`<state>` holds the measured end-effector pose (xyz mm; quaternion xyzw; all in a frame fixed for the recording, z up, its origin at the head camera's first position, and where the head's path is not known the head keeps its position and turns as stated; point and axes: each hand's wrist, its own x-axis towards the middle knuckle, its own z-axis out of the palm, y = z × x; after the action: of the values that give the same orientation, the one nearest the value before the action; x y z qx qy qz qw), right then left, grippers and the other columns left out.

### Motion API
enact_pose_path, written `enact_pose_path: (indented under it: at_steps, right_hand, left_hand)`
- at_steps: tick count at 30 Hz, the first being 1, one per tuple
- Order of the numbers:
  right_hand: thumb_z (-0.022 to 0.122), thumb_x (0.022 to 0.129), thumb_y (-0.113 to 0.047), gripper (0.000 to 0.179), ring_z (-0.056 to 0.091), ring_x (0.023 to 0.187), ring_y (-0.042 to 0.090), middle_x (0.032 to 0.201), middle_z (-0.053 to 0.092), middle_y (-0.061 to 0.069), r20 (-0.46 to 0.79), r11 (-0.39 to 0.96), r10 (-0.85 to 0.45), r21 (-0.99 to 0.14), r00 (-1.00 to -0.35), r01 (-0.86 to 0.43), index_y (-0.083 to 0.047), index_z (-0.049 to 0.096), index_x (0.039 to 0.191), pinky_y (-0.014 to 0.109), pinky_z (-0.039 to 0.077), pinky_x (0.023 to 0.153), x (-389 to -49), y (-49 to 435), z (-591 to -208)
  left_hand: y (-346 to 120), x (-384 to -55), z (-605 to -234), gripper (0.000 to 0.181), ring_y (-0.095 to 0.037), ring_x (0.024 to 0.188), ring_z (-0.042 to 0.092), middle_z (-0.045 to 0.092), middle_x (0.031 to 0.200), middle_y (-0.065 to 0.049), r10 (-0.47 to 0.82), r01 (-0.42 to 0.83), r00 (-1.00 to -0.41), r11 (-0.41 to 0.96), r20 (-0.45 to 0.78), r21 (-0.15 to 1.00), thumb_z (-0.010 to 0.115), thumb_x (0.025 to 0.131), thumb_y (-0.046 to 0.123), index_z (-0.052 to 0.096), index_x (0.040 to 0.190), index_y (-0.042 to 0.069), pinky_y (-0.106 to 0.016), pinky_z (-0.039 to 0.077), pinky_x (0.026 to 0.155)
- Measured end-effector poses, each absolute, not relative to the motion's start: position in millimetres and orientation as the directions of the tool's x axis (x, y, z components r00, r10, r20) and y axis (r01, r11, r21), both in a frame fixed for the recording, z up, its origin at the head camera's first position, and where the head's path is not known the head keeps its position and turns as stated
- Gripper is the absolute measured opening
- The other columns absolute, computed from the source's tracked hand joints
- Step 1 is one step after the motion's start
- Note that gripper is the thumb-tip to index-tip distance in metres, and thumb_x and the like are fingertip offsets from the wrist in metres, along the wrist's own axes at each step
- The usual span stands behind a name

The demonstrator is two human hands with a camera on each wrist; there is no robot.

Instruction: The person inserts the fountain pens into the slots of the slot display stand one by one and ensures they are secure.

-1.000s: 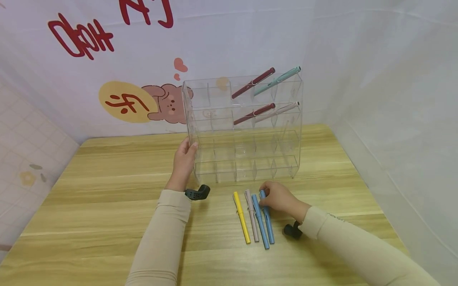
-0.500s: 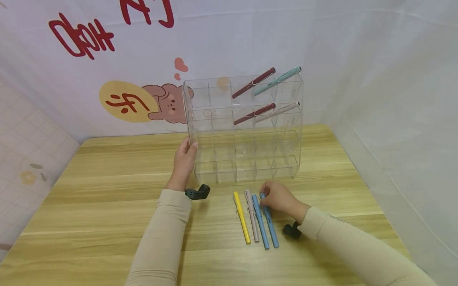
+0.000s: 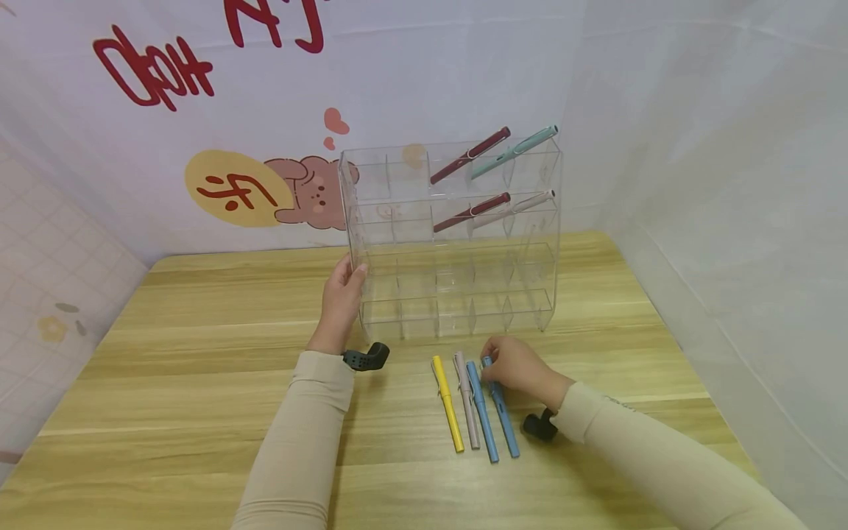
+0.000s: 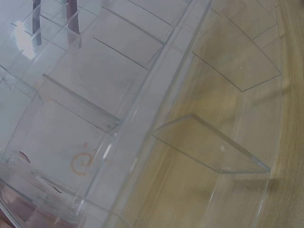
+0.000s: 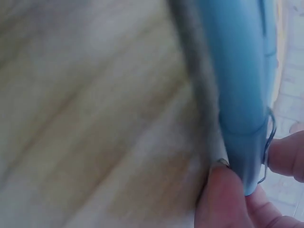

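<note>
My left hand (image 3: 342, 298) grips the left side of a clear acrylic pen rack (image 3: 417, 324), thumb in front. In the head view my right hand (image 3: 520, 368) pinches the capped end of the rightmost blue pen (image 3: 505, 419), which slants over the table. The right wrist view has this blue pen (image 5: 242, 95) large, thumb and fingers around its cap end near the metal clip. Beside it lie a second blue pen (image 3: 486, 423), a pale mauve pen (image 3: 469, 412) and a yellow pen (image 3: 450, 412), clips toward the rack.
Upper rack tiers hold two dark red pens, the top one (image 3: 470, 154) and one below (image 3: 472, 212), plus a mint green pen (image 3: 517, 151) and a pale pink pen (image 3: 517, 208). Dividers (image 4: 213, 147) split the tiers. A printed curtain (image 3: 464, 66) stands behind the wooden table (image 3: 218, 331).
The lower end of the pinched blue pen has swung right, away from the blue pen beside it. My right hand has barely shifted, and my left hand stays on the rack.
</note>
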<state>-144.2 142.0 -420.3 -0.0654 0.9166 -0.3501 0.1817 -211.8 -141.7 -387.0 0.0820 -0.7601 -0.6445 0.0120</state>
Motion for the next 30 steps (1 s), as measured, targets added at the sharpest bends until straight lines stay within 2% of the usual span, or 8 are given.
enact_pose_path:
  at_steps: [6, 11, 14, 19, 30]
  right_hand:
    - [0.067, 0.074, -0.001, 0.019, 0.060, 0.085, 0.025, 0.101, 0.064, 0.019, -0.296, 0.689, -0.229, -0.722, -0.927, 0.060, -0.001, 0.063, 0.092, 0.032, 0.051, 0.065, -147, 149, -416]
    - [0.065, 0.079, -0.001, 0.026, 0.058, 0.072, 0.020, 0.100, 0.060, 0.018, -0.308, 0.590, -0.214, -0.797, -0.927, 0.129, 0.004, 0.059, 0.104, 0.033, 0.054, 0.061, -152, 153, -409]
    - [0.063, 0.082, -0.001, 0.031, 0.057, 0.068, 0.020, 0.097, 0.058, 0.017, -0.307, 0.536, -0.218, -0.831, -0.927, 0.149, 0.007, 0.057, 0.112, 0.034, 0.056, 0.063, -155, 156, -401]
    - [0.061, 0.087, -0.006, 0.040, 0.059, 0.077, 0.021, 0.106, 0.055, 0.018, -0.284, 0.515, -0.226, -0.846, -0.932, 0.134, 0.008, 0.053, 0.124, 0.040, 0.057, 0.073, -158, 161, -386]
    - [0.062, 0.090, -0.007, 0.040, 0.062, 0.080, 0.016, 0.103, 0.055, 0.014, -0.191, 0.407, -0.146, -0.906, -0.971, 0.118, 0.008, 0.053, 0.126, 0.038, 0.057, 0.078, -163, 172, -352]
  left_hand:
    - [-141, -211, -386, 0.049, -0.024, 0.137, 0.035, 0.041, 0.150, -0.004, -0.136, -0.110, -0.987, 0.149, -0.090, 0.983, 0.046, 0.102, 0.034, 0.037, 0.149, 0.023, -0.049, 0.030, 0.111]
    - [-141, -211, -386, 0.050, -0.024, 0.138, 0.035, 0.041, 0.150, -0.004, -0.139, -0.106, -0.987, 0.159, -0.084, 0.982, 0.046, 0.102, 0.036, 0.037, 0.149, 0.023, -0.049, 0.029, 0.112]
    - [-141, -210, -386, 0.051, -0.024, 0.138, 0.035, 0.041, 0.150, -0.004, -0.140, -0.103, -0.987, 0.163, -0.080, 0.981, 0.046, 0.102, 0.038, 0.036, 0.150, 0.022, -0.049, 0.029, 0.111]
    - [-142, -209, -387, 0.051, -0.024, 0.138, 0.034, 0.040, 0.150, -0.003, -0.132, -0.103, -0.988, 0.166, -0.082, 0.981, 0.046, 0.102, 0.037, 0.035, 0.150, 0.024, -0.050, 0.029, 0.111]
    - [-141, -210, -387, 0.052, -0.024, 0.139, 0.033, 0.039, 0.151, -0.003, -0.135, -0.117, -0.986, 0.164, -0.095, 0.980, 0.046, 0.101, 0.039, 0.034, 0.150, 0.025, -0.050, 0.029, 0.111]
